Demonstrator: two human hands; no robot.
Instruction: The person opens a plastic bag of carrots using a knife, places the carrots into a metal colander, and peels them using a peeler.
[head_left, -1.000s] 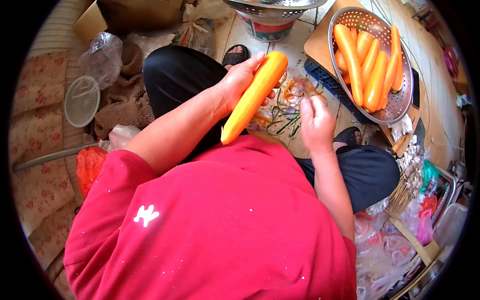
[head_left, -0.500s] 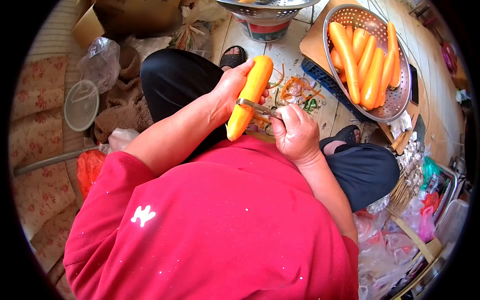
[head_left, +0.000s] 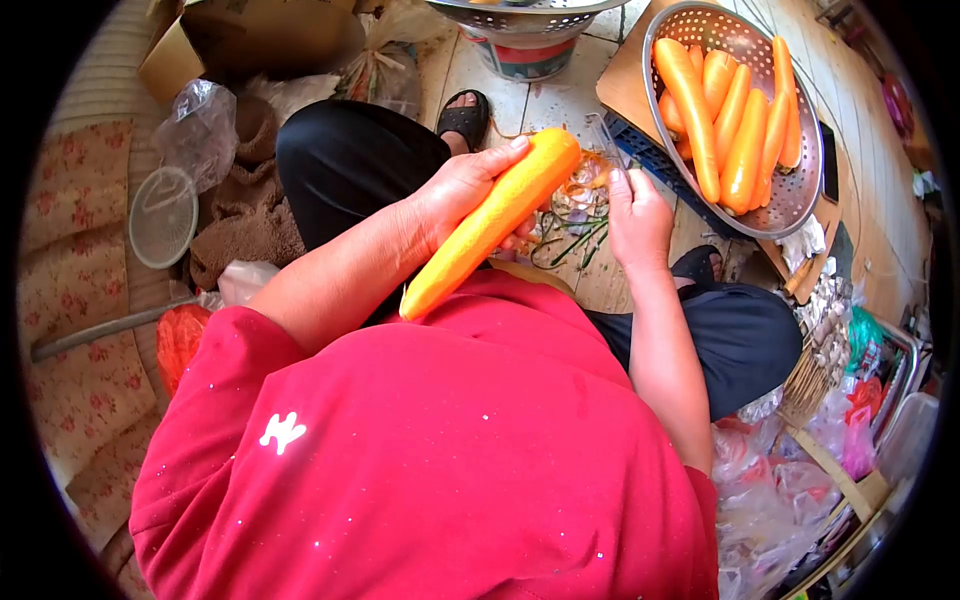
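Note:
My left hand (head_left: 468,190) is closed around a large orange carrot (head_left: 490,228), which lies tilted with its narrow tip towards my red shirt. To the right of the carrot's thick end, my right hand (head_left: 640,217) grips a metal peeler (head_left: 606,142); its head points away from me, apart from the carrot. Below and beyond the hands, carrot peelings (head_left: 592,172) and green scraps (head_left: 582,242) lie on the tiled floor. Several smooth carrots (head_left: 744,150) rest in an oval metal colander (head_left: 806,190) at the upper right.
Another metal colander (head_left: 590,10) sits on a bucket (head_left: 524,58) at the top. A cardboard box (head_left: 172,62), a clear plastic bag (head_left: 205,135) and a round plastic lid (head_left: 164,217) are at the left. Plastic bags (head_left: 760,490) crowd the lower right.
The peeler has come off the carrot and moved up and right with my right hand. The carrot has tilted flatter, its tip swinging left and towards my body.

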